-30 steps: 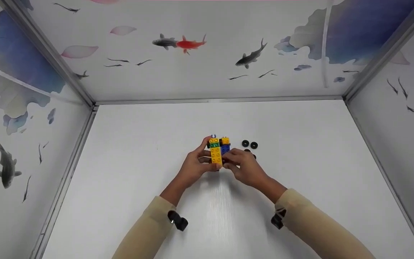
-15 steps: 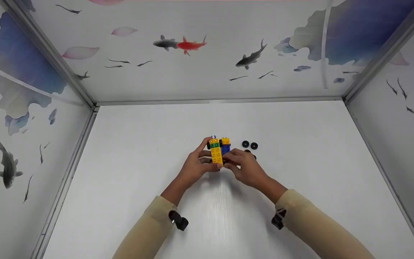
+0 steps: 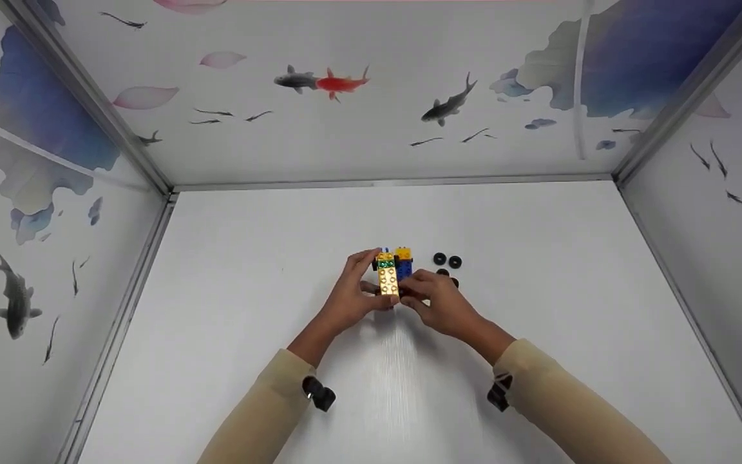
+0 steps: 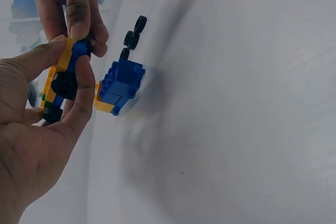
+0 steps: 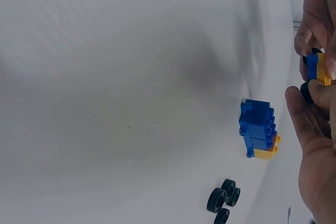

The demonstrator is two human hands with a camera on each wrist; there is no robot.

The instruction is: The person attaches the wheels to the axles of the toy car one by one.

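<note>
A white tabletop (image 3: 248, 251), with a soft sheen toward its near side, carries a blue-and-yellow brick build (image 5: 256, 121) and — near it, to the right — four black wheels (image 5: 216, 201) clustered together.

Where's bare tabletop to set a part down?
White tabletop: bare from the left hand to the left wall, from the loose black wheels to the right wall, and behind them to the back wall. Crowded: the middle, with left hand and right hand on the wheeled brick car, near the blue-and-yellow brick build.
</note>
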